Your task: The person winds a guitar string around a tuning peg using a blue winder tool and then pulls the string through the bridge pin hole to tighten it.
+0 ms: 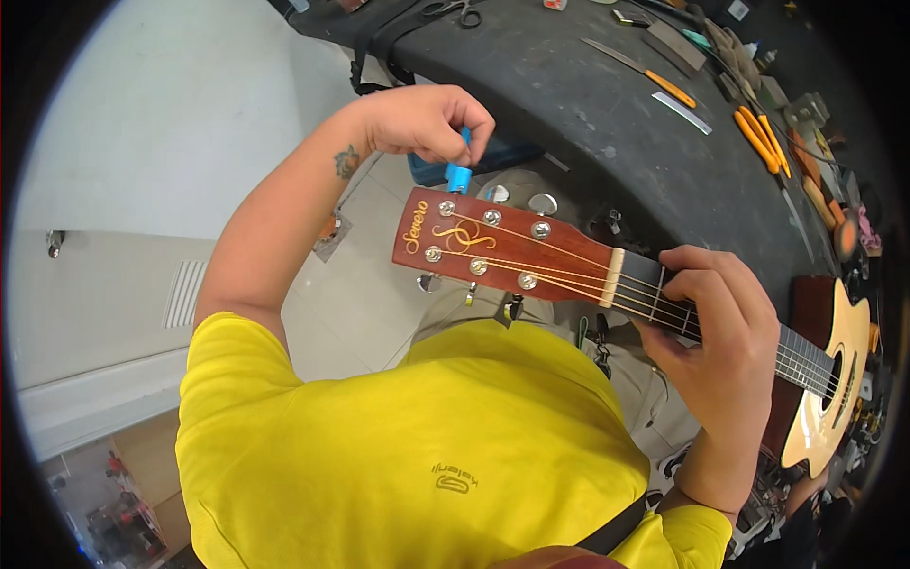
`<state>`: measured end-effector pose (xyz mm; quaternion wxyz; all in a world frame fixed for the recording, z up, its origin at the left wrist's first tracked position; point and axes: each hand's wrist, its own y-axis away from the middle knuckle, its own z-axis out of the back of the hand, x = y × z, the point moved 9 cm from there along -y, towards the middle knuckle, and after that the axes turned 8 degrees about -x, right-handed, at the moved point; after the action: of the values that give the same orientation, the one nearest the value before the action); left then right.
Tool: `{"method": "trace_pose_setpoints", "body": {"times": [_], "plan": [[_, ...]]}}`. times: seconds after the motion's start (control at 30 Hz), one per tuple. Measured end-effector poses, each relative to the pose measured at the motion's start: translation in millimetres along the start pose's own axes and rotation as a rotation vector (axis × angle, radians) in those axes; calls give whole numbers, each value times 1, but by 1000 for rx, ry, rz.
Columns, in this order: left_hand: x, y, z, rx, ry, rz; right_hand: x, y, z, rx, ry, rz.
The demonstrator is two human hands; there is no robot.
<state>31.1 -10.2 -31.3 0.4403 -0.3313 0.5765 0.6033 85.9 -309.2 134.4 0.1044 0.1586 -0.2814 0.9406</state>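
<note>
My left hand (431, 126) grips a blue plastic string winder (459, 176), which is on a tuning peg at the upper edge of an acoustic guitar's reddish wooden headstock (412, 251). Chrome pegs (542, 204) line both sides of the headstock. My right hand (720, 332) is wrapped round the neck just beside the pale nut (613, 277), fingers on the strings and thumb partly hidden. The light-topped guitar body (817, 427) extends to the right, resting near the dark bench.
The curved dark bench (607, 142) holds orange pliers (758, 137), an orange-handled file (664, 87), a steel ruler (681, 112), scissors (455, 11) and several other tools. A white surface (142, 114) is at left, pale tiled floor (313, 313) below. Part of another person's arm (804, 488) shows at lower right.
</note>
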Motion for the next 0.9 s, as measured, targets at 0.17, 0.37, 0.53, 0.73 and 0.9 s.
{"method": "trace_pose_setpoints", "body": {"times": [0.17, 0.37, 0.53, 0.73, 0.9], "plan": [[-34, 7, 1, 136, 232, -193, -6, -3, 1, 9, 2, -44], [-32, -15, -27, 56, 345, -235, -10, -8, -1, 10, 6, -91], [-10, -13, -17, -31, 9, -14, -10, -8, 3, -30, -13, -72], [-15, 2, 14, 4, 39, -21, -11, -12, 2, -19, 3, -84], [-42, -2, 2, 147, 306, -274, -10, -14, 3, -15, 14, -71]]}}
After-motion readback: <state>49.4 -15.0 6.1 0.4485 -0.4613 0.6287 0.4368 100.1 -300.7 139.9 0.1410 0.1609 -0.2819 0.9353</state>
